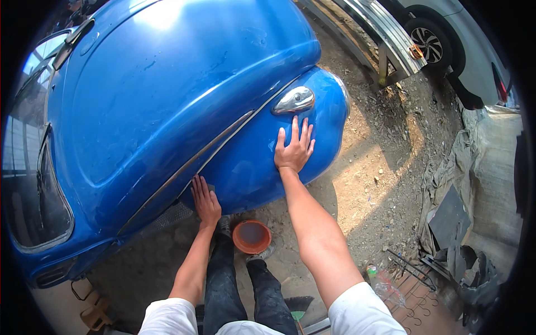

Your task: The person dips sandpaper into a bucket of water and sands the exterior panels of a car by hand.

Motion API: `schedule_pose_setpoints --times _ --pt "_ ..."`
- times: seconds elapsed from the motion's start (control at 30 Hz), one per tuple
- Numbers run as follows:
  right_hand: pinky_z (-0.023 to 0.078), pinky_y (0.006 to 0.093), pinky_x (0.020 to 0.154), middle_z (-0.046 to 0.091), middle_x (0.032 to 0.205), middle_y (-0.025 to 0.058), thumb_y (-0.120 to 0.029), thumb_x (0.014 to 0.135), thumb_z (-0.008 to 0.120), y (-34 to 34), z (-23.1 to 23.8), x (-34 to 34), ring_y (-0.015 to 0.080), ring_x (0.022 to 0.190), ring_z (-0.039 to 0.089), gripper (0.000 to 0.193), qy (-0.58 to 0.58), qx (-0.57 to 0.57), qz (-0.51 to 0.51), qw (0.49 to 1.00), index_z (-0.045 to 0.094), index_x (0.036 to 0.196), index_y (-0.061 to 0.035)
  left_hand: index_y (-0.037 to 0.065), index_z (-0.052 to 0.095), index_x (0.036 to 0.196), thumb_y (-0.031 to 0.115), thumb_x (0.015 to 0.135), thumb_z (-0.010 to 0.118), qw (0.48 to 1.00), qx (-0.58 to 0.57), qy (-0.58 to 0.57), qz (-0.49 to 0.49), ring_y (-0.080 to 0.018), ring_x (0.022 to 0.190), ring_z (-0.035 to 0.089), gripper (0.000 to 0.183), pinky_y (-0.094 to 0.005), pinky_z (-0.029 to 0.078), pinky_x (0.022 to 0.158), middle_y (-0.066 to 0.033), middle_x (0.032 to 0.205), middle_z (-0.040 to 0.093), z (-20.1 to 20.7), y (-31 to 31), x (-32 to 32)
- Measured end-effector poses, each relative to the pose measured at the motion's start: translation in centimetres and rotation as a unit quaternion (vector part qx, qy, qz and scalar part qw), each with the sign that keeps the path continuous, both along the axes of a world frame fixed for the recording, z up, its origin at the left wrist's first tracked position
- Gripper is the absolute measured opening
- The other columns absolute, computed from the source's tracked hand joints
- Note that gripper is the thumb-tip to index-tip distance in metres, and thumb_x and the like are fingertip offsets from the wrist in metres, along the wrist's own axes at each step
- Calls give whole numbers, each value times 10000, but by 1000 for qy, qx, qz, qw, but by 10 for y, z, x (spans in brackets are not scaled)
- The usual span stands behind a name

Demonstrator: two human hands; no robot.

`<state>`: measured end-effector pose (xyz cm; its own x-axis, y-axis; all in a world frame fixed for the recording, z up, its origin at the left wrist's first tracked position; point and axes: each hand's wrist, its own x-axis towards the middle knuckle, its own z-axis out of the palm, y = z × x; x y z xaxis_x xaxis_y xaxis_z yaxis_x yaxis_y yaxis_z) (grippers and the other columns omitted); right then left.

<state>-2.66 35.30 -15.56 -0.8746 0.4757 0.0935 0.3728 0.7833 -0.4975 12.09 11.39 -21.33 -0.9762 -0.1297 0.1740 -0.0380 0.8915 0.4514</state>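
A blue car with rounded bodywork fills the left and middle of the view. My right hand (295,149) lies flat on its front fender (245,170), fingers spread, just below the chrome indicator lamp (294,101). Nothing shows in that hand. Lower on the same fender, near the seam with the body, my left hand (206,202) rests with its fingers stretched out. A small dark grey patch shows beside its fingers; whether it is a sheet under the hand I cannot make out. Between my feet stands an orange bucket (252,237) with cloudy liquid in it.
The blue hood (167,72) rises beyond my hands. Metal rails (385,33) and a silver car (480,39) stand at the far right. Tarpaulin (497,156) and dark scrap parts (474,273) lie on the right. A broom (300,307) lies by my feet.
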Motion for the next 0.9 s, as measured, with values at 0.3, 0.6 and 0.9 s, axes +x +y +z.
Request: schedule_pose_setpoints --times 0.3,0.6,0.9 --pt "198 514 1172 364 1554 69 -510 945 457 13 -5 -4 273 1458 287 565 15 22 -1 1000 466 1452 -261 70 403 1479 282 1010 339 957 -46 -35 -286 -361 1441 291 519 -534 173 1177 -123 1549 359 48 43 -62" --pt "232 537 1150 363 1556 70 -524 947 456 12 -7 -1 277 1452 301 579 16 38 15 999 464 1455 -244 9 137 1549 338 1056 206 868 238 -19 436 -349 1498 108 597 -465 105 1204 -177 1621 129 -8 71 0" --pt "245 538 1148 379 1542 87 -540 963 425 19 -10 -2 312 1439 315 584 16 50 17 998 469 1451 -222 12 349 1467 241 1049 292 635 503 31 585 -319 1418 315 480 -409 284 1145 -206 1531 332 -62 -54 -17"
